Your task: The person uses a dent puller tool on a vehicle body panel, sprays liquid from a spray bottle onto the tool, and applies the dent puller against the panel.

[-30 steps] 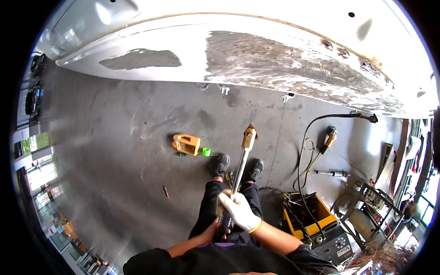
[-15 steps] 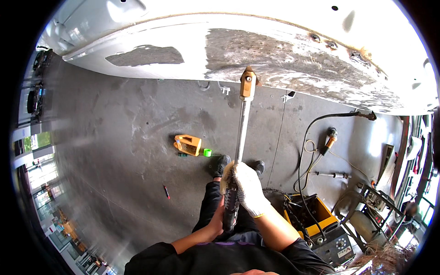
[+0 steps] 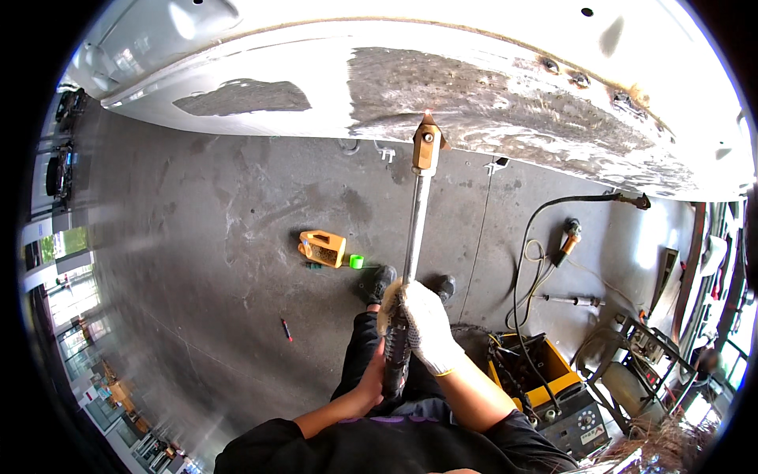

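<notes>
right hand in white knit glove wraps the long steel rod tool with orange-brown head; bare left hand grips its dark handle lower down. tool head touches the sanded white car body panel overhead. orange canister on grey floor.

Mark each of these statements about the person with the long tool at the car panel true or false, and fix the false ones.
1. The right hand wears a white glove. True.
2. The long rod tool has its tip at the sanded car panel. True.
3. The left hand is gloved too. False: it is bare, gripping the tool's lower end.
4. The orange container stands on a table. False: it lies on the grey floor.
5. A yellow tool box sits on the person's right. True.
</notes>
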A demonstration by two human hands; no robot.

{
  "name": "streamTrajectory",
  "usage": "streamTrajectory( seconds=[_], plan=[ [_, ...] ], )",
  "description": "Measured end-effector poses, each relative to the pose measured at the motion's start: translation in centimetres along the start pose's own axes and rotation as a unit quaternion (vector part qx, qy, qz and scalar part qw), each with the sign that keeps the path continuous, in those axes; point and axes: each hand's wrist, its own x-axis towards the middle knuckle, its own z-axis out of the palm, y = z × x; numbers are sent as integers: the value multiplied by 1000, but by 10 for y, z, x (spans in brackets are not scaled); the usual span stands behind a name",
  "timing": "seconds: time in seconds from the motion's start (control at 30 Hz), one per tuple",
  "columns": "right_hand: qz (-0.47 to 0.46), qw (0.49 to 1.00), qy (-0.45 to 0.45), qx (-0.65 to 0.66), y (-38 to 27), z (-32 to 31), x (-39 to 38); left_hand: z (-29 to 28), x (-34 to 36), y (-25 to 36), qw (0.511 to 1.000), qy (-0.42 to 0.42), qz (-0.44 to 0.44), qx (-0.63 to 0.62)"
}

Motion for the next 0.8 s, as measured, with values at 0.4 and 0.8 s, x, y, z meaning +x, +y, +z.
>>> streamTrajectory(
  seconds=[0.4, 0.8],
  plan=[
    [-27, 997, 63, -48, -13, 12, 15, 7, 2, 5, 994, 90, -64, -16],
    [25, 997, 55, -50, 28, -17, -29, -19, 4, -29, 995, 75, -73, 3]
  ],
)
